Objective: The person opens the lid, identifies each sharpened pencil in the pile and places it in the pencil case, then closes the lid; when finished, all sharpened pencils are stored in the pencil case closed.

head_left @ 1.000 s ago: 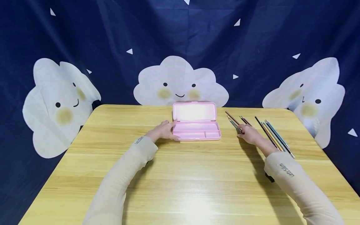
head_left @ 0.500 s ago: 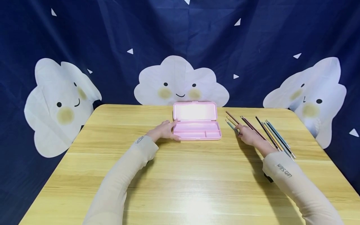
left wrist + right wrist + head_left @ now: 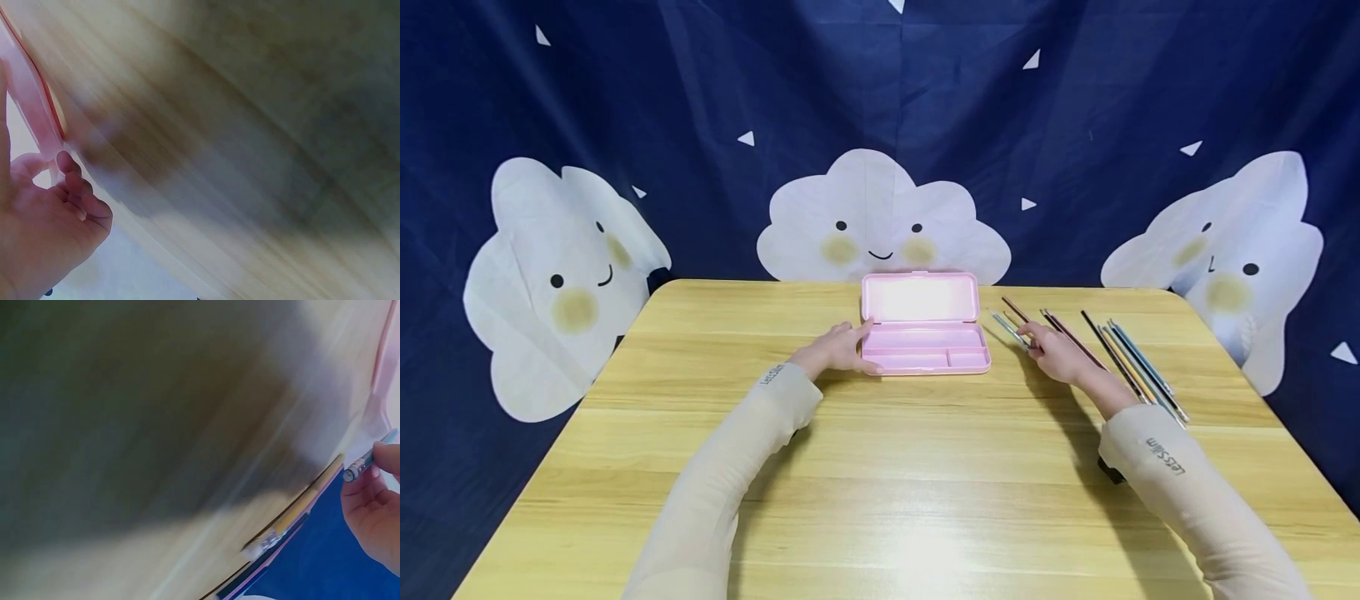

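A pink pencil case [image 3: 917,337] lies on the table with its lid up, its divided tray bare. At its left end my left hand [image 3: 833,347] grips the side, one finger toward the rear and one toward the front. The left wrist view shows the case's edge [image 3: 39,109] against that hand [image 3: 53,212]. My right hand [image 3: 1058,354] pinches a light blue pencil [image 3: 1007,327], just right of the case. In the right wrist view, the pencil's blunt end [image 3: 351,475] sticks out between thumb and fingers. A brown pencil [image 3: 1012,305] and a yellow pencil [image 3: 1009,317] lie behind this hand.
Dark red pencils [image 3: 1078,340] lie beside the right hand, partly under it. Farther right are several more pencils [image 3: 1138,358], black, yellow and blue, side by side. The wooden table [image 3: 880,467] ends at a dark blue cloud-print curtain [image 3: 700,100].
My right hand has moved slightly left, and the light blue pencil has shifted left with it, away from the brown and yellow ones. My left hand stays at the case.
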A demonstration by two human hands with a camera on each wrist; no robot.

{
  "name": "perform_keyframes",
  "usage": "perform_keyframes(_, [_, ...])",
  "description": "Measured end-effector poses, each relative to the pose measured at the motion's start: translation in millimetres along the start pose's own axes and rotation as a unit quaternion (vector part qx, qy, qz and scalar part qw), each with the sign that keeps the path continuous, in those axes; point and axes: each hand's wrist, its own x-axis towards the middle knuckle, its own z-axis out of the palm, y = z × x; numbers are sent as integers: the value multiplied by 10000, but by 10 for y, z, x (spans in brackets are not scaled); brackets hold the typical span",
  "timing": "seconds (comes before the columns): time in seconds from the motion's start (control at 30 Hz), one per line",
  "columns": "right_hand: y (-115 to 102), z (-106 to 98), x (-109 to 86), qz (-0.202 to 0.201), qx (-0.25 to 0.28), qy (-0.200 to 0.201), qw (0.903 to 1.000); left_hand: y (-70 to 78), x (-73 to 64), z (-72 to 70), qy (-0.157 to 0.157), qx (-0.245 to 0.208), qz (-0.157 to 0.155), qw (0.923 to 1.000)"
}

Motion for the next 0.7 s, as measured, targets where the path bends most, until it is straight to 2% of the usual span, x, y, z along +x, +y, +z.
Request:
perform_keyframes(0.17, [-95,42,85,-316,390,178,9986,-5,-9,6,3,-14,58,10000])
perform_keyframes(0.33, [-176,106,167,-552,364,292,9974,0,-15,-3,-29,-65,10,10000])
perform_keyframes(0.57, [-303,177,284,-763,522,70,9957,13,-22,-8,10,2,17,10000])
perform_keyframes(0.7, [-365,222,351,-865,425,48,9953,14,-25,-11,63,48,90,9999])
